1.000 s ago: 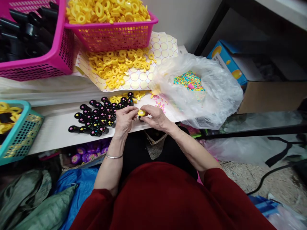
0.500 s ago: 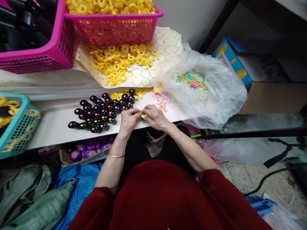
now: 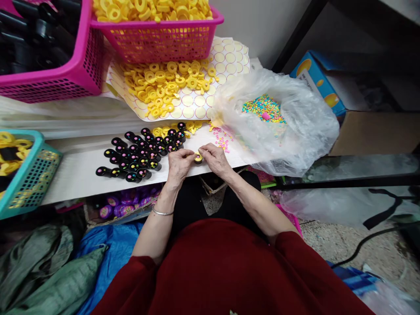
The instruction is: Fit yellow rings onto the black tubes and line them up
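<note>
Between my two hands, at the front of the white worktop, is a small black tube with a yellow ring (image 3: 198, 158) round its top and a pink bead in the middle. My left hand (image 3: 180, 165) is pinched closed at the ring's left side. Thumb and fingers of my right hand (image 3: 215, 159) close on its right side; the fingertips partly hide the contact. Several black tubes (image 3: 134, 166) stand in a cluster to the left, with pink, yellow and other coloured beads on their tops. Loose pink and yellow beads (image 3: 223, 142) lie just beyond my right hand.
Yellow ring pieces (image 3: 160, 89) are heaped on a sticker sheet (image 3: 226, 57) behind. A pink basket (image 3: 160, 43) holds more; another pink basket (image 3: 88, 65) holds black tubes. A clear bag (image 3: 302, 118) of beads lies right, a teal basket (image 3: 36, 175) left.
The yellow-ringed tube shows more fully between my fingers, now more upright. My right fingers have shifted slightly off its top. The whole view has moved a little.
</note>
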`<state>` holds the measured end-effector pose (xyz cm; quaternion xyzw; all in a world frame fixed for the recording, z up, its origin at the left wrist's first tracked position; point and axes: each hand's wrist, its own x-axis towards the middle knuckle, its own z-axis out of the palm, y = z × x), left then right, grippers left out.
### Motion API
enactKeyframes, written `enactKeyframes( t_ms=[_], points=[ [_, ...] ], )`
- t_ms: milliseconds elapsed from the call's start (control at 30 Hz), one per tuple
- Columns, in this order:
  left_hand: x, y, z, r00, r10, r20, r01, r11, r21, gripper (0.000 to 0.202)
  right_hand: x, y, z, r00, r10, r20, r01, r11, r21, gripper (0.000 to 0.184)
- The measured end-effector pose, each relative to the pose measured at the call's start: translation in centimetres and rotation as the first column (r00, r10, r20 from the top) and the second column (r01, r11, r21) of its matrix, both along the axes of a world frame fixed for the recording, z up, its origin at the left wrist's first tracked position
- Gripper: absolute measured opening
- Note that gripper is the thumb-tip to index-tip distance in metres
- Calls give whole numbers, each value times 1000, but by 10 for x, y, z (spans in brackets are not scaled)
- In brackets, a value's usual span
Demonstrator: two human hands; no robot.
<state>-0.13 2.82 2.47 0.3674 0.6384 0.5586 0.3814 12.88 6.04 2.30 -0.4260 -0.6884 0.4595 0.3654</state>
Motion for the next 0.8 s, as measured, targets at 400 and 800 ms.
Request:
enactKeyframes(
  t_ms=[400,800],
  points=[
    [1,4,-4,945,63,322,-33,995,-99,26,-21,-1,-3,964,-226,-139,141,879,-456,17],
    [34,-16,-13,906,226,357,-206,974,-93,30,-25,-17,-9,972,-235,-28,215,927,-308,30]
  ],
)
